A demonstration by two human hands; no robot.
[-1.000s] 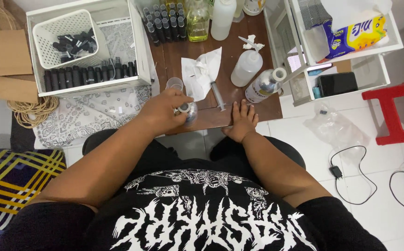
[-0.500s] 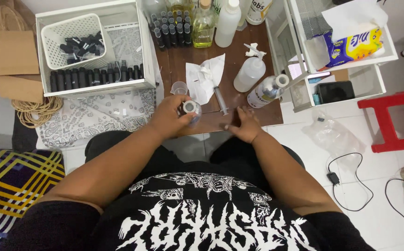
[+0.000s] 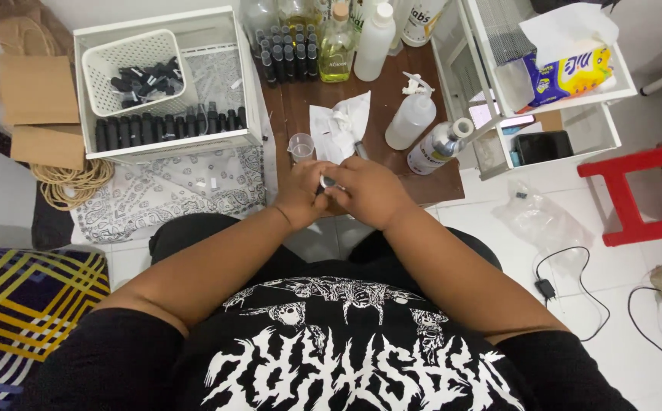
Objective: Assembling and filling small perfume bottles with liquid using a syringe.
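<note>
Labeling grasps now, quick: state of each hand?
Left hand: closed on the small silvery item.
Right hand: closed on the same item; the grip is hidden.

Two hands, left [image 3: 300, 190] and right [image 3: 369, 194], joined in one grip on a single small silver-capped vial [image 3: 328, 182] at the tabletop [image 3: 437, 183] edge. One clear measuring cup [image 3: 300, 144], one crumpled white tissue [image 3: 338, 125], two white spray bottles [image 3: 413, 116] lying nearby. One yellow-liquid glass bottle [image 3: 336, 42] at the back. One white basket [image 3: 137, 72] of black caps inside one white crate [image 3: 167, 144]. One red stool [image 3: 635, 190], one coil of rope [image 3: 72, 183], two pieces of brown cardboard [image 3: 38, 91]. Small dark vials too many and too blurred to count.
</note>
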